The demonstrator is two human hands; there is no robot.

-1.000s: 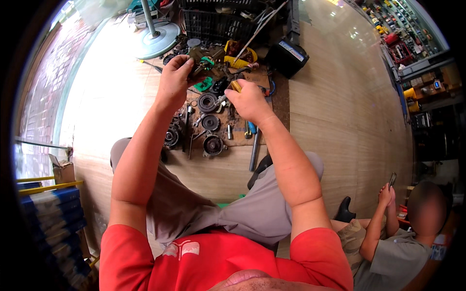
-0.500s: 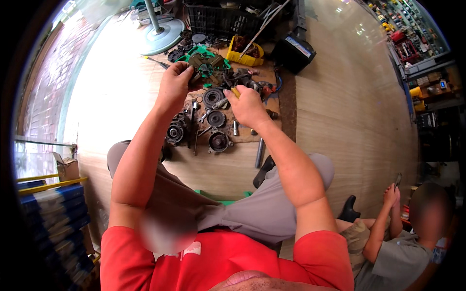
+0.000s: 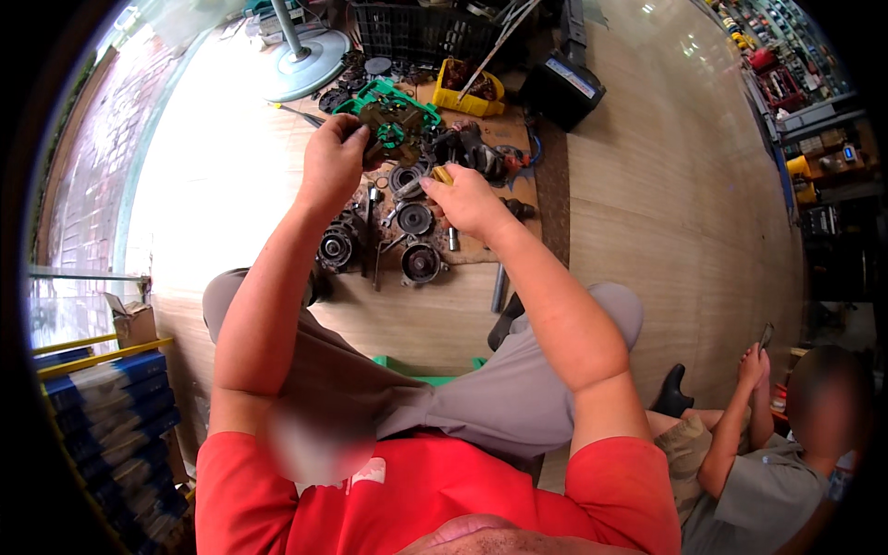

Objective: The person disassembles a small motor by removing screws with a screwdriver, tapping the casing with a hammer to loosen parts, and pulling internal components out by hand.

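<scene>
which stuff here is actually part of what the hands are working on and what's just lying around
In hand:
- left hand holding a small green and metal part
- right hand holding a yellow-handled tool

Lying about:
- round metal parts on the floor
- yellow bin
- black crate
- fan base

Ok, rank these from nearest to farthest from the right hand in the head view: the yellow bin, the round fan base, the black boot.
From the right hand:
1. Yellow bin, just beyond the hand, slightly to its right.
2. Round fan base, farther off, up and to the left.
3. Black boot, farthest, low on the right beside the seated person.
</scene>
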